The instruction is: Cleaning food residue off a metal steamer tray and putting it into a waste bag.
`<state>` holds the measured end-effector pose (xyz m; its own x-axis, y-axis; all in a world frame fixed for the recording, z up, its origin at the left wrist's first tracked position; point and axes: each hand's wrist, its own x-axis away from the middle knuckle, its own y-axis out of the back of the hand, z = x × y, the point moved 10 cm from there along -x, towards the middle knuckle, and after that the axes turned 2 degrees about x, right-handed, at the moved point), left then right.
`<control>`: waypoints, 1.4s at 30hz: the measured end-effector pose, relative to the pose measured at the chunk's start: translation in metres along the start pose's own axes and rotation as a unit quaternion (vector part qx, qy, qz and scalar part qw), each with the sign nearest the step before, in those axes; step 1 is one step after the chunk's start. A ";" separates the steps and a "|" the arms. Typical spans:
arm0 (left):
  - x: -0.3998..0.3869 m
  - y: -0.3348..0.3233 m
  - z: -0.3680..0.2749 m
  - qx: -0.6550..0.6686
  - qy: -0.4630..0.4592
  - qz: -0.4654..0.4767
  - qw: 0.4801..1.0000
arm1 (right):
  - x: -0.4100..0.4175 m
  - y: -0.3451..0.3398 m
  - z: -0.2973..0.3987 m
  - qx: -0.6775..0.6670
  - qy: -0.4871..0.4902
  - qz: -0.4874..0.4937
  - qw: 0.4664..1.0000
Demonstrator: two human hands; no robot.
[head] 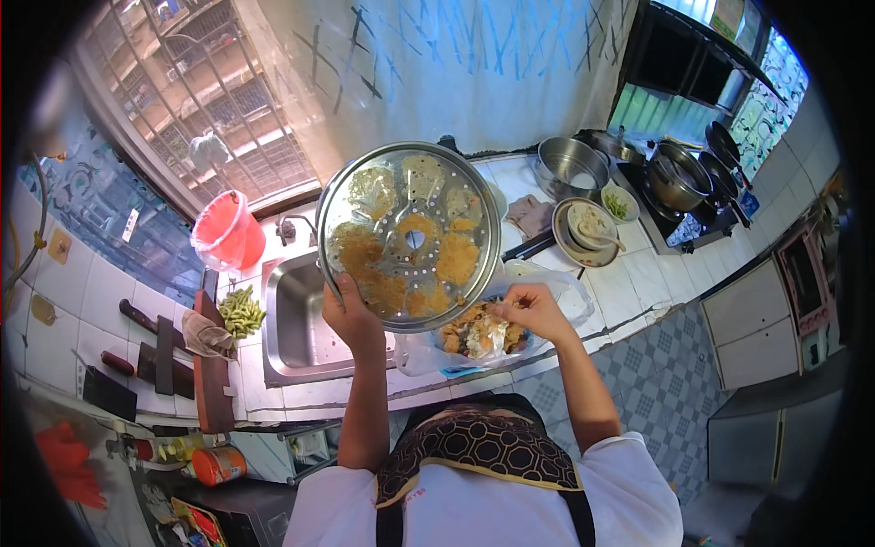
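My left hand (353, 316) grips the lower left rim of a round perforated metal steamer tray (418, 263), tilted up over the counter. Patches of yellowish-brown food residue stick to its surface. To the right of the tray's lower edge, my right hand (530, 309) is above a bin lined with a clear plastic bag (417, 352). Orange-brown food scraps (472, 335) fill the bag. The right fingertips are close together near the scraps; whether they hold anything cannot be told.
A steel sink (311, 369) lies left, beside green bean pods (240, 312) and a red bin (236, 232). Stacked bowls (588, 229), a gray cloth (528, 217) and a steel pot (573, 167) stand right, before the stove (666, 229). Knives (164, 355) hang at far left.
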<state>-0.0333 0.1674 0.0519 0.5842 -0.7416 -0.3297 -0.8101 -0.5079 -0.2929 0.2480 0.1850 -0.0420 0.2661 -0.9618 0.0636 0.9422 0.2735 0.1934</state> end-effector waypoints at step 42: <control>0.034 -0.050 0.016 0.074 0.210 0.251 0.942 | 0.003 0.046 0.199 0.261 0.321 -0.267 0.870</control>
<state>0.0279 0.1743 0.0403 0.0336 -0.9959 -0.0843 -0.9451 -0.0042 -0.3269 0.2513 0.1967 0.1623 0.0357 -0.7130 -0.7002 0.7906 -0.4085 0.4562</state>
